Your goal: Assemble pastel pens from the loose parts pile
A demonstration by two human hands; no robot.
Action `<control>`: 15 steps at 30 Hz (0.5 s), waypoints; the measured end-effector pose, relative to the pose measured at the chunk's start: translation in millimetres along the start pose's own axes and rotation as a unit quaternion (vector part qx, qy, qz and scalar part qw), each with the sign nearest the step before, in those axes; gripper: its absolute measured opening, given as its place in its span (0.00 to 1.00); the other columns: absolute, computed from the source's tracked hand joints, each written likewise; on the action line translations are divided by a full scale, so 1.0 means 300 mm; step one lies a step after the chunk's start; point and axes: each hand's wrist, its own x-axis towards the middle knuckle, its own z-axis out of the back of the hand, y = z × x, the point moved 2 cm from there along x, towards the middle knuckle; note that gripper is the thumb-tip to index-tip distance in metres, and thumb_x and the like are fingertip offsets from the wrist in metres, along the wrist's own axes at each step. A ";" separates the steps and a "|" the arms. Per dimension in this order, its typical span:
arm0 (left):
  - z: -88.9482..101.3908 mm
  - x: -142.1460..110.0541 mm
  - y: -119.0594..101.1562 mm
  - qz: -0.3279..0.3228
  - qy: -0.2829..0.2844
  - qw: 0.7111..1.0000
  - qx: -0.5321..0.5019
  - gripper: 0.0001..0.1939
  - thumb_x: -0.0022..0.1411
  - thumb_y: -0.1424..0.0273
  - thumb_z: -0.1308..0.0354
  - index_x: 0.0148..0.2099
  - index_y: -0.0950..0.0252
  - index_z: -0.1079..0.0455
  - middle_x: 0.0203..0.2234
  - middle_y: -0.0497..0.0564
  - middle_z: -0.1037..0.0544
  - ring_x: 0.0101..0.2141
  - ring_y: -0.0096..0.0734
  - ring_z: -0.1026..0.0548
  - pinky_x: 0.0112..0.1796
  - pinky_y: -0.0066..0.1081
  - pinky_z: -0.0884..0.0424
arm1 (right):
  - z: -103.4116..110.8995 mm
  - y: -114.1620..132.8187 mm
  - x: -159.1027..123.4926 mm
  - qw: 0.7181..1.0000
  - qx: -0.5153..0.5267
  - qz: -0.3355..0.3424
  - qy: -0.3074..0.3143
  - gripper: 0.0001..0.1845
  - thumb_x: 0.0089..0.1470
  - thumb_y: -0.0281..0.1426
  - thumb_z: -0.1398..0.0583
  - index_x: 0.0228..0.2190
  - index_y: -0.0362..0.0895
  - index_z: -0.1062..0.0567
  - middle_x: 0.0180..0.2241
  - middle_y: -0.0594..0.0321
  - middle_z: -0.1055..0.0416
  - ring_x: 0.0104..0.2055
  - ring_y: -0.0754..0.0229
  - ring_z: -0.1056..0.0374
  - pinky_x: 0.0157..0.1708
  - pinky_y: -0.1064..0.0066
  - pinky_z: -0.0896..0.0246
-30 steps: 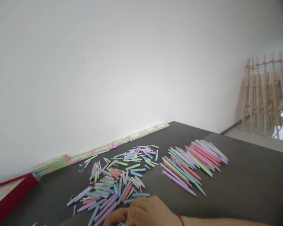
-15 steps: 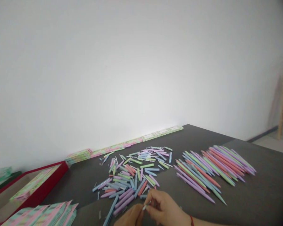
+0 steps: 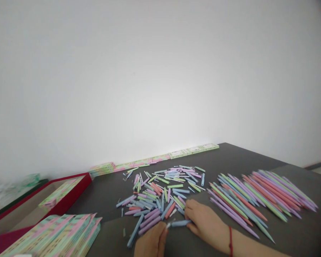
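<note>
My left hand [image 3: 151,241] is at the bottom centre, its fingers pinched on a small whitish pen part [image 3: 168,225] that shows at the fingertips. To its right, my right hand [image 3: 203,221], with a red cord on the wrist, has its fingers closed round the end of a blue pen barrel [image 3: 179,223]. The barrel's other end points at the whitish part; whether they touch I cannot tell. Just beyond both hands lies a loose heap of pastel pen parts [image 3: 152,214] in purple, blue, green and coral, with thin white refills among them.
Whole pastel pens [image 3: 273,192] lie in rows on the dark table [image 3: 198,246] at the right. Flat printed packs [image 3: 61,235] are fanned out at the lower left. Behind them is a red box [image 3: 75,196]. More packs [image 3: 160,157] line the wall.
My hands have moved apart, the right one up and to the right. A blue pen barrel now shows in the right hand. The view has shifted left.
</note>
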 end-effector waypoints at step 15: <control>0.020 0.010 -0.020 0.017 -0.017 0.997 -0.077 0.19 0.67 0.62 0.63 0.30 0.60 0.35 0.22 0.46 0.27 0.24 0.29 0.28 0.27 0.23 0.34 | 0.018 -0.027 0.018 0.999 -0.005 -0.048 0.006 0.05 0.55 0.30 0.45 0.31 0.44 0.29 0.33 0.61 0.29 0.36 0.57 0.33 0.35 0.70 0.44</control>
